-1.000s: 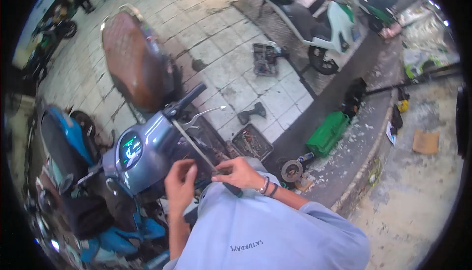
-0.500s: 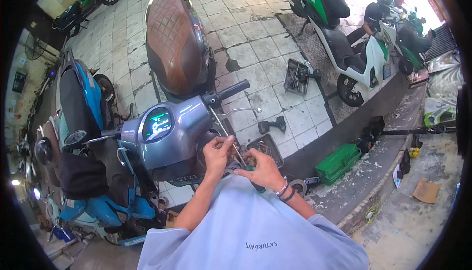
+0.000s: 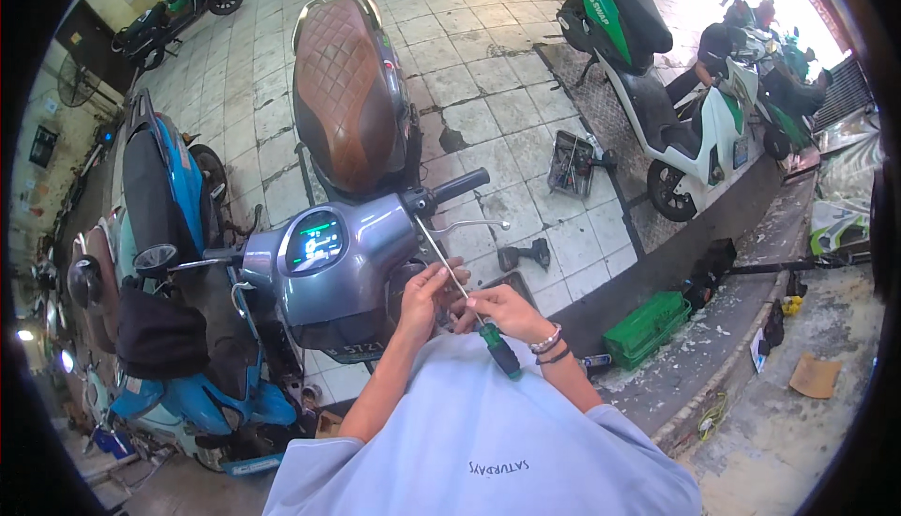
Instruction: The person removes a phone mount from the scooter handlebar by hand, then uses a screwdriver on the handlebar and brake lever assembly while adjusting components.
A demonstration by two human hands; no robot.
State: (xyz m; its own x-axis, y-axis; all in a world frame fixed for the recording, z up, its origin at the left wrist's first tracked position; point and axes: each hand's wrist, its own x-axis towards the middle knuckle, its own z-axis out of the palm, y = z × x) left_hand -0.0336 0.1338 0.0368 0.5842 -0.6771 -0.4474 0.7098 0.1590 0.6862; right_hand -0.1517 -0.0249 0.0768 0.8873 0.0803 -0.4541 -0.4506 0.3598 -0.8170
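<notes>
My right hand (image 3: 510,312) pinches the shaft of a long screwdriver (image 3: 500,352) just above its green and black handle. The handle hangs below my fingers against my light shirt, and the thin shaft slants up and left toward the scooter's brake lever. Beside the shaft, my left hand (image 3: 424,302) is closed, thumb against curled fingers; whatever it pinches is too small or hidden to make out. Both hands are in front of a grey-purple scooter (image 3: 366,267) with a lit round display (image 3: 313,241) and a brown quilted seat (image 3: 345,93).
A cordless drill (image 3: 524,255) lies on the tiles, with a tool tray (image 3: 571,165) beyond it. At right sits a green toolbox (image 3: 648,330) on a ledge. A blue scooter (image 3: 183,187) stands left; a white and green scooter (image 3: 699,154) stands right, with a person (image 3: 715,46) beside it.
The screwdriver's handle, earlier mostly covered by my right hand, now shows below it. My right fingers have shifted onto the shaft. My left fingers have turned and opened slightly. The view has shifted a little.
</notes>
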